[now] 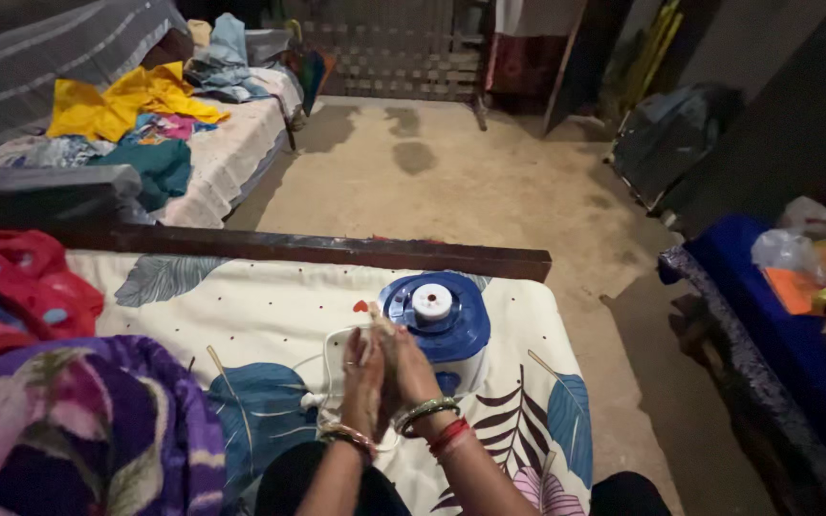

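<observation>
Your left hand point(363, 375) and right hand point(405, 368) press together, fingers clamped on the white cord point(329, 355) beside the blue-and-white appliance point(442, 325); keep it taut.

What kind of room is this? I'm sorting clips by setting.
Likely a home bedroom: a bed with a leaf-print sheet, a second bed piled with clothes, and a bare floor.

A bare, dusty concrete floor point(489, 182) fills the middle of a dimly lit room. On the left stands a cot point(231, 143) heaped with yellow, teal and blue clothes point(131, 105). A dark wooden rail point(317, 250) edges the near bed, whose sheet point(241, 315) carries a leaf print. A slatted wooden frame point(403, 57) stands at the far wall.
</observation>
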